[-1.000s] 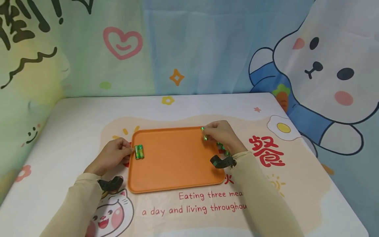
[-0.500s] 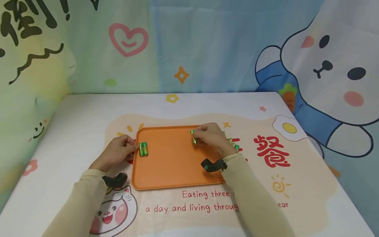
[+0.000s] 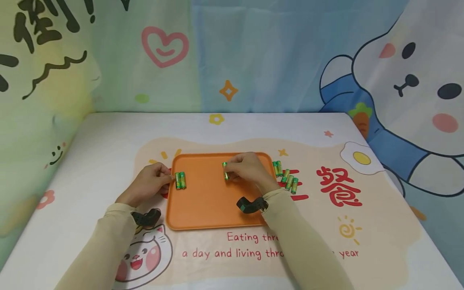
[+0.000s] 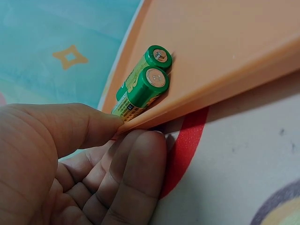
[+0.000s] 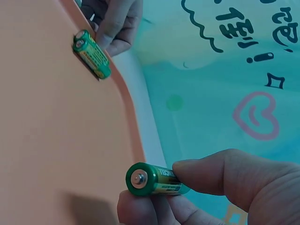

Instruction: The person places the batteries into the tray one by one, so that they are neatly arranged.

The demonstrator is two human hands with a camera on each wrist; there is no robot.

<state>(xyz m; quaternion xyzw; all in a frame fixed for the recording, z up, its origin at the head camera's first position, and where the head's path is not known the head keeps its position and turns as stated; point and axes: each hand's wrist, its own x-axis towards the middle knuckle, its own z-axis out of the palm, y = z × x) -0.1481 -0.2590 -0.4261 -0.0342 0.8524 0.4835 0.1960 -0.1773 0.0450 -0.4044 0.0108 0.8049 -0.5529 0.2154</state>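
An orange tray (image 3: 206, 211) lies on the table in front of me. My left hand (image 3: 148, 183) pinches its left rim, thumb on top and fingers below the edge in the left wrist view. Right beside that thumb, two green batteries (image 4: 140, 86) lie side by side in the tray, one with its nub end and one with its flat end toward that camera. Over the middle of the tray, my right hand (image 3: 250, 169) holds another green battery (image 5: 161, 180) between thumb and fingers. Its nub end shows in the right wrist view, and a shadow falls on the tray below.
Several more green batteries (image 3: 290, 181) lie on the printed tablecloth (image 3: 315, 241) just right of the tray. A printed curtain (image 3: 253, 56) hangs behind the table's far edge. Each wrist wears a black camera mount (image 3: 251, 204).
My right hand has carried its battery leftward, from the tray's right edge to over its middle. The left hand keeps its place at the left rim. The head view has shifted slightly.
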